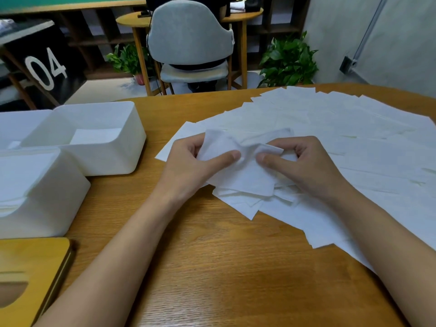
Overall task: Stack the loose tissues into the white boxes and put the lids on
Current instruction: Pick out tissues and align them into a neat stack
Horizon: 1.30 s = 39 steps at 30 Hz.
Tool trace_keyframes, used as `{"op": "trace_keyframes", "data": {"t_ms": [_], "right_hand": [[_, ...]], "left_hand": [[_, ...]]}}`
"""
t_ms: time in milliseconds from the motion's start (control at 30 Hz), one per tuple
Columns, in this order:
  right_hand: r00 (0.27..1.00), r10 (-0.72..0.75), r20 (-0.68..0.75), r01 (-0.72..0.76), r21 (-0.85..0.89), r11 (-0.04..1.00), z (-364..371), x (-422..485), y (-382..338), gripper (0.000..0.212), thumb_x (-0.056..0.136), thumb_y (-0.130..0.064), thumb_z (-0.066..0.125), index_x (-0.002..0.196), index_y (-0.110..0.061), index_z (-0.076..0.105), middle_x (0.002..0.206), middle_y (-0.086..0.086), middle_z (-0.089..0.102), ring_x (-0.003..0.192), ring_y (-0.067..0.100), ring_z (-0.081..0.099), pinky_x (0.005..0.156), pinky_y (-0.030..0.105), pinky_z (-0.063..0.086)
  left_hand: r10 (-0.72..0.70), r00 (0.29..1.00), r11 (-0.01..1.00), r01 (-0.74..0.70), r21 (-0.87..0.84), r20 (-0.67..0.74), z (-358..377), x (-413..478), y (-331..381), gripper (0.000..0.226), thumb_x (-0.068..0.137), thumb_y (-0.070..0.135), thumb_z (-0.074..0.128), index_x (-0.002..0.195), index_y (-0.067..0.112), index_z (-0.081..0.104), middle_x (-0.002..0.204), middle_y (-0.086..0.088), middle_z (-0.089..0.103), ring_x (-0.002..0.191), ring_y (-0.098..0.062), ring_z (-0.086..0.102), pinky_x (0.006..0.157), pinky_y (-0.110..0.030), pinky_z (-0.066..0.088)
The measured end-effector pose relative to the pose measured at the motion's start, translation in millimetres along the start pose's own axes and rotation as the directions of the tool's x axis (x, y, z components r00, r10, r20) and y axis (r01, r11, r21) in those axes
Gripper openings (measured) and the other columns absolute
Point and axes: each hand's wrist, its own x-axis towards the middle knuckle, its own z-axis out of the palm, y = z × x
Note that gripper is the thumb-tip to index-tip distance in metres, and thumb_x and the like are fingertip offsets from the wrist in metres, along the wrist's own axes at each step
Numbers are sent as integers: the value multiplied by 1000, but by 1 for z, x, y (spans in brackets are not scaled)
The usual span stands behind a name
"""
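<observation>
Wooden lid (30,274) w/ an oval slot lies btm left on the desk (212,267), nearest the lens. It is just beside the near white box (47,208), which holds a tall stack of tissues. Far white box (113,159) sits right behind it, w/ only a thin layer of tissue on its floor. Mid-desk, both hands work one tissue (243,178). Left hand (188,168) pinches its left part, thumb on top. Right hand (304,166) pinches the right part the same way, and the sheet is bunched between the thumbs. It's held just over the loose tissues (354,142), which fan out across the desk's right half. Grey chair (191,36) and potted plants (289,60) stand beyond the desk.
</observation>
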Motion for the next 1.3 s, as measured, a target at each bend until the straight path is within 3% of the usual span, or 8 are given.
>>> {"op": "trace_keyframes", "data": {"t_ms": [133, 267, 433, 600, 667, 867, 1067, 1300], "right_hand": [[999, 1, -45, -1, 1, 1000, 2, 0, -2, 8, 92, -22, 77, 97, -19, 82, 93, -5, 80, 86, 11, 76, 75, 20, 55], [999, -11, -44, 13, 48, 999, 3, -1, -4, 30, 83, -35, 78, 112, -26, 79, 110, -13, 78, 105, 7, 73, 89, 21, 57], [997, -15, -70, 14, -3, 1000, 6, 2, 3, 18, 89, -16, 81, 105, -24, 80, 107, -15, 78, 103, 1, 71, 86, 14, 51], [995, -30, -97, 28, -24, 999, 5, 2, 4, 17, 91, -16, 80, 106, -24, 80, 109, -17, 77, 107, -1, 68, 88, 14, 51], [996, -23, -88, 22, -9, 1000, 4, 1, 2, 25, 90, -25, 80, 114, -29, 78, 117, -16, 75, 115, 3, 67, 94, 21, 53], [999, -32, -10, 33, 145, 989, 14, -5, -5, 44, 84, -31, 77, 127, -25, 70, 115, -6, 77, 108, 12, 73, 86, 27, 60], [996, -89, -31, 90, 39, 995, 20, -4, -1, 42, 98, -18, 72, 136, -33, 64, 126, -15, 69, 112, 8, 68, 84, 23, 57], [989, -146, -36, 145, -33, 989, 24, -3, 2, 55, 100, -14, 69, 147, -37, 52, 140, -21, 59, 125, 9, 62, 102, 40, 57]], "left_hand": [[-39, 995, 995, 30, -91, -93, -2, 2, -2, 23, 87, 20, 85, 108, 10, 79, 101, -2, 82, 94, -20, 78, 74, -30, 61], [-101, 989, 982, 81, -170, -111, 0, 4, -3, 24, 93, 19, 79, 115, 11, 75, 108, -1, 81, 101, -20, 77, 87, -37, 62], [-98, 988, 990, 85, -115, -118, 4, 5, -6, 28, 90, 17, 82, 117, 15, 75, 108, 1, 80, 99, -14, 77, 80, -28, 63], [-132, 987, 980, 117, -159, -91, 6, 4, -8, 29, 85, 13, 86, 112, 11, 78, 105, 0, 81, 98, -18, 78, 85, -36, 64], [-139, 987, 966, 118, -228, -76, 7, 5, -8, 29, 86, 11, 84, 114, 10, 76, 108, -2, 81, 100, -20, 78, 87, -36, 63], [-225, 973, 864, 174, -473, -53, 20, 4, -11, 30, 88, 8, 80, 117, 5, 74, 113, -11, 79, 106, -29, 76, 97, -45, 60], [-193, 971, 919, 129, -373, -139, 25, 1, -12, 29, 86, 12, 85, 114, 9, 77, 107, -5, 81, 101, -23, 78, 90, -41, 63], [-165, 967, 948, 100, -302, -195, 31, -2, -10, 28, 85, 13, 87, 111, 12, 77, 103, 0, 82, 96, -17, 79, 83, -34, 64]]}}
